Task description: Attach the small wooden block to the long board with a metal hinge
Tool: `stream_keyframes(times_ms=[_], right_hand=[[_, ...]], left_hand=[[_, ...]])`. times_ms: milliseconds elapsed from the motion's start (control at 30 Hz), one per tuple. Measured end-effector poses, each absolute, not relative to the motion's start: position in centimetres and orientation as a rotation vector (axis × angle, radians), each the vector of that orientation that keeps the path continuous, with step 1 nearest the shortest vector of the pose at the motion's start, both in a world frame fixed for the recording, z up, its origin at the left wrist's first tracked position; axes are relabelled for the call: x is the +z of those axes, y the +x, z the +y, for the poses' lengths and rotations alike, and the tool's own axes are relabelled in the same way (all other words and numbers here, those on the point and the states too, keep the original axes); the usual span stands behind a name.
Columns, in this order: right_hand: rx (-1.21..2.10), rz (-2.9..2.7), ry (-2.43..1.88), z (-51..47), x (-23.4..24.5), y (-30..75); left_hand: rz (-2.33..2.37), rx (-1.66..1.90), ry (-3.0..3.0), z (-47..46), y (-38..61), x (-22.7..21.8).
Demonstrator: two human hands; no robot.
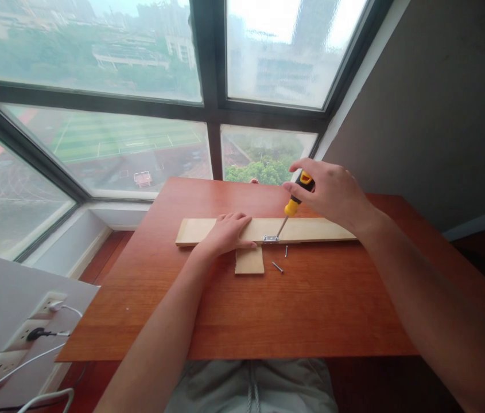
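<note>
A long pale wooden board [311, 228] lies across the table. My left hand [228, 231] rests on it with fingers laid flat, the thumb near a small square wood piece [249, 263] that juts out at the board's near edge. My right hand [332, 189] grips a yellow and black screwdriver [293, 204], tilted, its tip down at a small metal hinge [271, 238] on the board's near edge. Whether the tip sits in a screw is too small to tell. Two loose screws, one longer screw [277, 267] and one shorter screw [286, 251], lie on the table nearby.
The reddish-brown table [311, 310] stands against large windows with a dark frame [214, 115]. A grey wall [431, 115] rises on the right. At the lower left, wall sockets [20, 334] hold plugged-in cables. My lap is at the table's near edge.
</note>
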State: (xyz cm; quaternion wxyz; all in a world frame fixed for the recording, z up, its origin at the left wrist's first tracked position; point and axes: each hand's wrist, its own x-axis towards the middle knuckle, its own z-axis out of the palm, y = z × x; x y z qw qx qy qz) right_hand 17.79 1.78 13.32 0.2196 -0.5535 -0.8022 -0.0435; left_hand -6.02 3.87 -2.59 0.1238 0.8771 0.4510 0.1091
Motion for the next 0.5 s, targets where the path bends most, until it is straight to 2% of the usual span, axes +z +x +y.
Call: stream_keyframes(times_ms=[167,367,433,500], right_hand=[[0.201,-2.296,-1.338,1.63,13.79,17.97],[-0.236,-2.215,-1.610,1.80,13.33,17.77],[-0.185,-2.215,-1.594,1.88,13.28,17.83],[-0.002,-2.266,-1.468,1.91,13.42,17.96]], left_hand=[[1.292,0.330,2.564,4.02,-6.14,-2.71],[1.306,0.318,2.561,3.96,-6.13,-2.63],[1.312,0.315,2.563,3.92,-6.10,-2.61],[1.316,0.315,2.561,3.90,-6.08,-2.62]])
